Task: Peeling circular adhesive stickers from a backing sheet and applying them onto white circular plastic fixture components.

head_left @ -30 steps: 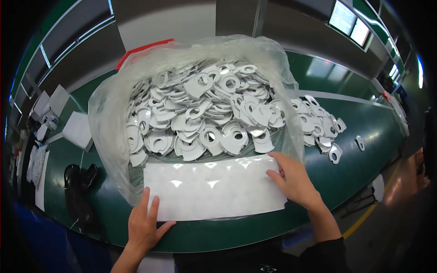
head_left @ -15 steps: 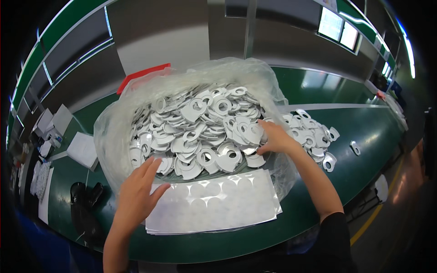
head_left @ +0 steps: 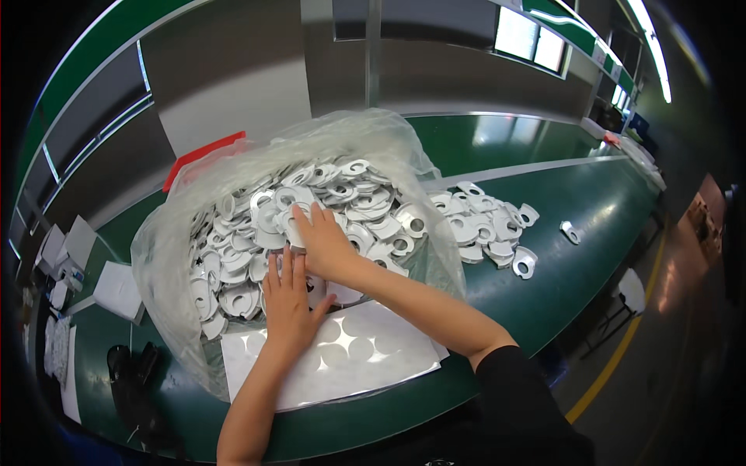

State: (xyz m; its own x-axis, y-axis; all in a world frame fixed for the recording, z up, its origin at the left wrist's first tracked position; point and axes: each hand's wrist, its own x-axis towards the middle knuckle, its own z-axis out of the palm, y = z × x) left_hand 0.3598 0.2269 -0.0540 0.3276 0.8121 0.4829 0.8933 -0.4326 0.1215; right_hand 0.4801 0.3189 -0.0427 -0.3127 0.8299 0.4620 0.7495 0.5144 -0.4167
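Note:
A heap of flat white ring-shaped plastic parts (head_left: 233, 264), each with a round hole and a notched edge, fills a clear plastic bag (head_left: 167, 233) on the table. My right hand (head_left: 326, 247) reaches across to the middle of the heap. Its fingers are stretched and spread over the parts, touching them; the thumb is hidden. Just in front of it, my left hand (head_left: 294, 309) lies with fingers extended and thumb apart at the heap's near edge. Below both hands, a white sheet with round shapes (head_left: 365, 365) lies over the bag's front, partly covered by my forearms.
More white parts (head_left: 486, 225) lie loose to the right of the bag, with a single part (head_left: 570, 232) farther right. A red strip (head_left: 203, 159) is behind the bag. At left are a white box (head_left: 119, 291) and a black object (head_left: 128, 388) on the green table (head_left: 559, 272).
My right hand has moved left from the heap's right edge to its middle. My left hand has shifted right, next to it. The view has turned, so the scene sits farther left.

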